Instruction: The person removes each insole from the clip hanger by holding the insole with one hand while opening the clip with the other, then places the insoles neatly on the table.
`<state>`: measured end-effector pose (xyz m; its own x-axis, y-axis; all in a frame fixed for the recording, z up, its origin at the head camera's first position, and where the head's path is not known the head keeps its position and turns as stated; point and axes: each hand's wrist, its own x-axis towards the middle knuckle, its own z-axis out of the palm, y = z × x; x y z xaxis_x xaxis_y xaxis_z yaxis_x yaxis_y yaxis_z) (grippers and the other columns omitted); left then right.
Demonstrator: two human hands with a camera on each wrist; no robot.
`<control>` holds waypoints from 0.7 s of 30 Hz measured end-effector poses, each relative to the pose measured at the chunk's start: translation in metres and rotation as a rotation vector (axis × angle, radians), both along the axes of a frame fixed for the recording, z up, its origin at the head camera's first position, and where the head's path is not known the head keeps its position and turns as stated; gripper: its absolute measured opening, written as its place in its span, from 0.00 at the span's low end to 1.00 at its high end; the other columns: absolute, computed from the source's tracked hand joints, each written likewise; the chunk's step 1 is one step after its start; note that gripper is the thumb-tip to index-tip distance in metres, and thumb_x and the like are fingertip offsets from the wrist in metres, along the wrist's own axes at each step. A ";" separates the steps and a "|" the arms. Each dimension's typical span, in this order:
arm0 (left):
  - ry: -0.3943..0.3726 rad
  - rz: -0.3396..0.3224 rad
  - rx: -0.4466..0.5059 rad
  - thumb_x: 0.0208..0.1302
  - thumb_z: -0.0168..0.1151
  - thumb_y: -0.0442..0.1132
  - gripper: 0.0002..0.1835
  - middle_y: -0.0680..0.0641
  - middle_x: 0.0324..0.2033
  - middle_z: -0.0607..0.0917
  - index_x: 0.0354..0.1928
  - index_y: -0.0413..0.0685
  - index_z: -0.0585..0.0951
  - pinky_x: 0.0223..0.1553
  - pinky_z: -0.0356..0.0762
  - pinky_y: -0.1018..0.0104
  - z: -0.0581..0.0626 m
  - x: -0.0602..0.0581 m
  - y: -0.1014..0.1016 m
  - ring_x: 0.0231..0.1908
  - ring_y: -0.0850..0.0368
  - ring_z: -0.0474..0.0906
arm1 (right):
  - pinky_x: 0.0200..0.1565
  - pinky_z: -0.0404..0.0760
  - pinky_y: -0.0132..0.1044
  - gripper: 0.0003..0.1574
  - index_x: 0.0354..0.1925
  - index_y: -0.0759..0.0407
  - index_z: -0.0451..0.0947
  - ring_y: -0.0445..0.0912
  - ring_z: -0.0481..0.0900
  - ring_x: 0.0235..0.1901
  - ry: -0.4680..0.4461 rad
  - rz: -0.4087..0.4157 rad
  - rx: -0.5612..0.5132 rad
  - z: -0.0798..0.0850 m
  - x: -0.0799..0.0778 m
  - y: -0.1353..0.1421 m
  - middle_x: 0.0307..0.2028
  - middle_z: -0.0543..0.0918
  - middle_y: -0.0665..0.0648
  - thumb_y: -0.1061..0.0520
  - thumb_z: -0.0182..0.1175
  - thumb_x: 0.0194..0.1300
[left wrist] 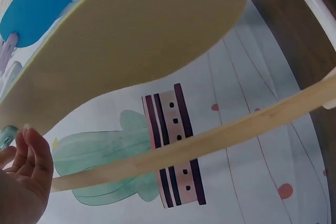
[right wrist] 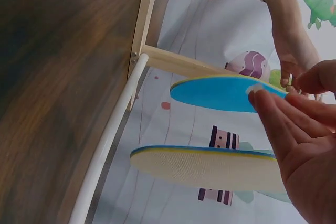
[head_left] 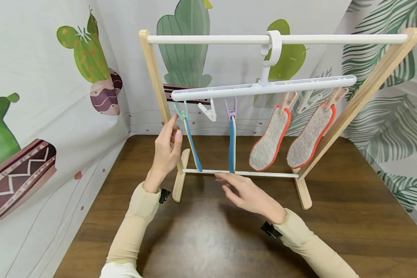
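Observation:
My left hand (head_left: 166,146) is raised beside a green clothespin (head_left: 182,112), its fingertips right at the clip. From that clothespin hangs a blue insole (head_left: 192,144); its beige underside (left wrist: 152,30) fills much of the left wrist view. A second blue insole (head_left: 232,144) hangs under a purple clothespin (head_left: 231,111). Low in front of this one, my right hand (head_left: 248,191) hovers with loosely bent fingers and nothing in them. All the clothespins are on a white hanger (head_left: 264,88).
The hanger hooks over the top rail (head_left: 208,39) of a wooden-sided rack. At right, two grey insoles (head_left: 269,143) with red edging hang from pink clothespins (head_left: 287,101). A white clothespin (head_left: 210,112) hangs unused. The rack stands on a brown table (head_left: 208,239) before a cactus-print cloth.

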<state>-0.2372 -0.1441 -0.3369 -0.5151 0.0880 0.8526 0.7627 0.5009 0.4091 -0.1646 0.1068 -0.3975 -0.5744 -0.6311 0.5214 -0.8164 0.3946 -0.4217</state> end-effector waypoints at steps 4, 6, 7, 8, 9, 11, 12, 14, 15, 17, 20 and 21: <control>-0.029 -0.029 0.024 0.70 0.42 0.44 0.24 0.39 0.32 0.74 0.63 0.39 0.66 0.30 0.69 0.71 0.002 0.001 0.002 0.28 0.54 0.69 | 0.50 0.78 0.29 0.30 0.64 0.62 0.61 0.44 0.78 0.50 -0.059 0.026 0.008 -0.002 -0.001 -0.002 0.56 0.75 0.57 0.64 0.50 0.63; -0.046 -0.045 0.044 0.70 0.42 0.46 0.25 0.37 0.34 0.75 0.63 0.39 0.66 0.32 0.70 0.71 0.005 0.001 0.002 0.31 0.53 0.70 | 0.51 0.78 0.31 0.32 0.65 0.62 0.58 0.45 0.77 0.52 -0.075 0.035 0.020 -0.002 -0.002 -0.003 0.57 0.73 0.59 0.64 0.50 0.63; -0.055 -0.049 0.049 0.71 0.41 0.47 0.25 0.37 0.35 0.75 0.63 0.38 0.66 0.32 0.70 0.71 0.006 0.002 0.002 0.32 0.53 0.70 | 0.51 0.78 0.32 0.33 0.66 0.62 0.57 0.45 0.77 0.52 -0.073 0.039 0.026 -0.003 -0.002 -0.004 0.58 0.72 0.59 0.64 0.50 0.63; -0.063 -0.054 0.059 0.71 0.41 0.47 0.25 0.36 0.36 0.75 0.62 0.38 0.66 0.32 0.71 0.71 0.007 0.003 0.003 0.33 0.54 0.71 | 0.52 0.78 0.33 0.33 0.66 0.62 0.56 0.45 0.77 0.53 -0.074 0.041 0.032 -0.002 -0.003 -0.004 0.59 0.71 0.60 0.63 0.50 0.64; -0.068 -0.060 0.069 0.71 0.41 0.48 0.25 0.36 0.36 0.75 0.62 0.38 0.66 0.32 0.71 0.71 0.007 0.003 0.003 0.33 0.54 0.71 | 0.52 0.78 0.34 0.34 0.67 0.62 0.55 0.46 0.76 0.53 -0.076 0.044 0.035 -0.002 -0.003 -0.005 0.60 0.70 0.60 0.63 0.50 0.64; -0.073 -0.075 0.083 0.70 0.42 0.48 0.25 0.36 0.36 0.75 0.61 0.37 0.67 0.31 0.69 0.72 0.008 0.004 0.003 0.32 0.56 0.70 | 0.53 0.77 0.36 0.35 0.67 0.62 0.53 0.47 0.75 0.55 -0.076 0.048 0.034 -0.002 -0.003 -0.005 0.61 0.69 0.61 0.63 0.50 0.64; -0.073 -0.077 0.085 0.70 0.41 0.48 0.25 0.36 0.36 0.75 0.60 0.37 0.67 0.30 0.68 0.72 0.009 0.004 0.003 0.31 0.57 0.69 | 0.53 0.77 0.37 0.35 0.68 0.62 0.52 0.48 0.74 0.55 -0.078 0.052 0.029 -0.002 -0.004 -0.006 0.62 0.68 0.62 0.63 0.50 0.64; -0.062 -0.083 0.097 0.70 0.41 0.49 0.25 0.37 0.35 0.75 0.57 0.35 0.69 0.30 0.67 0.73 0.009 0.005 0.004 0.30 0.59 0.68 | 0.55 0.76 0.37 0.37 0.69 0.61 0.50 0.48 0.73 0.57 -0.082 0.046 0.026 -0.001 -0.004 -0.007 0.63 0.66 0.61 0.62 0.50 0.65; -0.053 -0.084 0.101 0.70 0.42 0.50 0.25 0.37 0.34 0.75 0.55 0.35 0.70 0.31 0.66 0.73 0.010 0.005 0.004 0.30 0.59 0.67 | 0.55 0.76 0.38 0.38 0.69 0.60 0.49 0.49 0.72 0.57 -0.085 0.044 0.022 -0.002 -0.004 -0.008 0.64 0.65 0.61 0.61 0.50 0.65; -0.036 -0.083 0.111 0.70 0.42 0.51 0.25 0.38 0.33 0.75 0.52 0.35 0.72 0.33 0.65 0.74 0.011 0.007 0.005 0.30 0.59 0.67 | 0.56 0.76 0.39 0.39 0.70 0.58 0.46 0.50 0.71 0.59 -0.089 0.036 0.012 -0.001 -0.003 -0.010 0.65 0.63 0.60 0.61 0.51 0.65; -0.019 -0.094 0.135 0.68 0.45 0.53 0.25 0.39 0.34 0.75 0.47 0.36 0.75 0.39 0.68 0.70 0.013 0.009 0.006 0.35 0.58 0.69 | 0.57 0.74 0.38 0.41 0.71 0.55 0.45 0.47 0.71 0.58 -0.102 0.004 0.006 -0.001 -0.002 -0.013 0.66 0.61 0.56 0.58 0.52 0.65; -0.021 -0.099 0.141 0.68 0.46 0.54 0.25 0.40 0.35 0.75 0.46 0.36 0.75 0.41 0.69 0.69 0.014 0.010 0.006 0.37 0.57 0.70 | 0.58 0.73 0.39 0.41 0.71 0.54 0.44 0.47 0.71 0.58 -0.106 -0.005 0.003 -0.001 -0.001 -0.014 0.66 0.61 0.55 0.57 0.52 0.65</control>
